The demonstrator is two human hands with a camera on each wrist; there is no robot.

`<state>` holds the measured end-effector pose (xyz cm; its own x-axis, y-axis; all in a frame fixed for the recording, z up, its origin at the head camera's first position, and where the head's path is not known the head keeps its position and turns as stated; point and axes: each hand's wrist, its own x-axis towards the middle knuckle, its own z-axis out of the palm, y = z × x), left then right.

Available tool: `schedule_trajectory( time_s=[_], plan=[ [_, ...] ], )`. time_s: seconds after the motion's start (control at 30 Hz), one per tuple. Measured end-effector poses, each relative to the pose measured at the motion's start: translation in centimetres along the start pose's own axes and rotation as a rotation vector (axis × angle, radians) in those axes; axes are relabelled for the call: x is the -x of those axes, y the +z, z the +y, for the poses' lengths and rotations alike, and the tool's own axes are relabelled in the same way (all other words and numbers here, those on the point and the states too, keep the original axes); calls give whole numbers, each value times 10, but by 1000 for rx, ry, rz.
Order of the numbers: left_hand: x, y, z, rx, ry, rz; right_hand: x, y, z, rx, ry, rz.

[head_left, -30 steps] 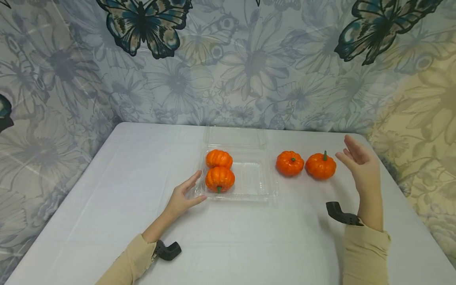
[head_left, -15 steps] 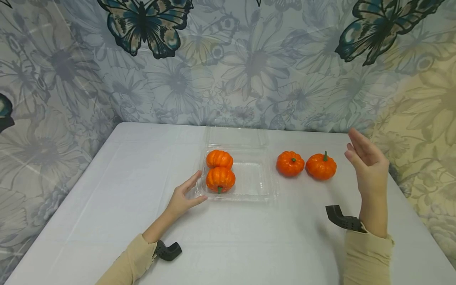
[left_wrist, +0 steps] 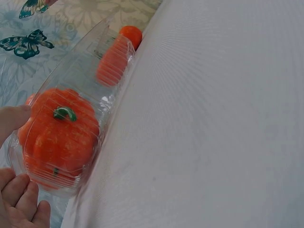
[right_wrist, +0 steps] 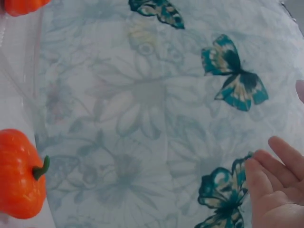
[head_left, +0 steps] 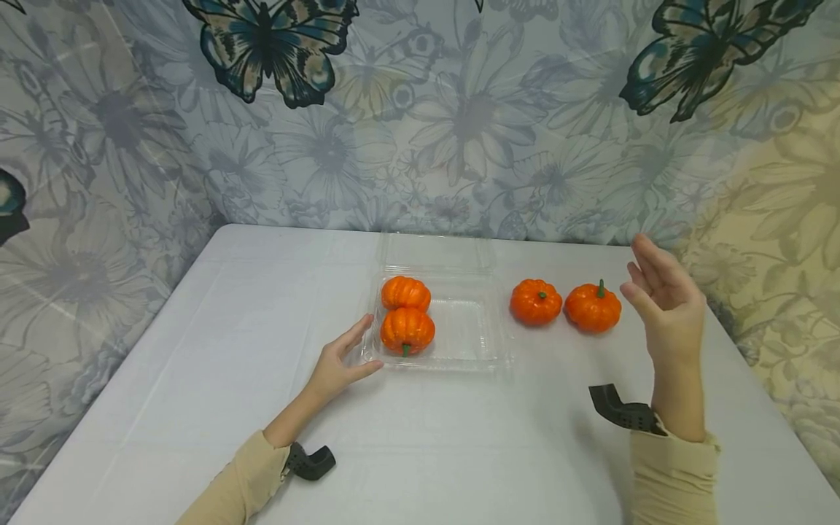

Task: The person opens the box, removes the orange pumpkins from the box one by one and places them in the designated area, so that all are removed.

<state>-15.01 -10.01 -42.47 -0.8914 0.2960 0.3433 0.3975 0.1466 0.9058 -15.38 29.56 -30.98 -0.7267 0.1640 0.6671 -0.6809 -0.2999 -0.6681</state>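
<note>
A clear plastic clamshell box [head_left: 459, 332] lies on the table with its lid [head_left: 436, 252] folded back. Two small orange pumpkins sit in its left half, a rear pumpkin [head_left: 405, 293] and a front pumpkin [head_left: 407, 332] with its green stem toward me. My left hand [head_left: 333, 370] spreads thumb and fingers at the box's left wall; in the left wrist view the thumb [left_wrist: 15, 118] is right at the plastic. To the right of the box stand two more, a left pumpkin [head_left: 535, 302] and a right pumpkin [head_left: 593, 308]. My right hand [head_left: 669, 310], holding nothing, is raised beside the right pumpkin.
A white-covered table [head_left: 216, 350] carries everything. Behind it hangs a cloth backdrop [head_left: 472, 146] printed with flowers and butterflies. Each wrist wears a black camera mount, such as the left mount [head_left: 311, 462] and the right mount [head_left: 623, 412].
My right hand first shifts right and a little up, away from the right pumpkin, then comes back left. My left hand, the box and the pumpkins stay where they are.
</note>
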Motion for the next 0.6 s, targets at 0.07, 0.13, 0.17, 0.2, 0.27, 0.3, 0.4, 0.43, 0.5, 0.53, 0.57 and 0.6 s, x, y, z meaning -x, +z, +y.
schedule_trajectory(
  time_s=[0.07,0.13,0.17,0.2,0.27,0.3,0.4,0.43,0.5,0.53,0.57,0.6],
  plan=[
    [0,0,0,2,2,1,0,3,1,14,-10,-40],
    [0,0,0,3,-1,2,1,7,3,37,-25,-78],
    [0,0,1,4,-4,2,2,8,4,55,-32,-91],
    [0,0,1,5,-8,2,2,10,4,70,-39,-98],
    [1,0,2,5,-17,1,3,13,6,88,-55,-107],
    [1,0,2,1,-21,2,3,14,7,92,-65,-110],
    [1,0,3,-6,-27,8,4,20,11,94,-93,-121],
    [1,0,3,-10,-30,9,4,21,11,100,-102,-127],
    [1,0,3,-13,-34,10,5,24,13,126,-116,-146],
    [1,0,3,-12,-37,10,5,25,14,146,-121,-156],
    [1,0,3,-13,-37,9,6,26,15,174,-127,-166],
    [1,0,3,-13,-40,7,6,27,16,198,-135,-175]
  ],
)
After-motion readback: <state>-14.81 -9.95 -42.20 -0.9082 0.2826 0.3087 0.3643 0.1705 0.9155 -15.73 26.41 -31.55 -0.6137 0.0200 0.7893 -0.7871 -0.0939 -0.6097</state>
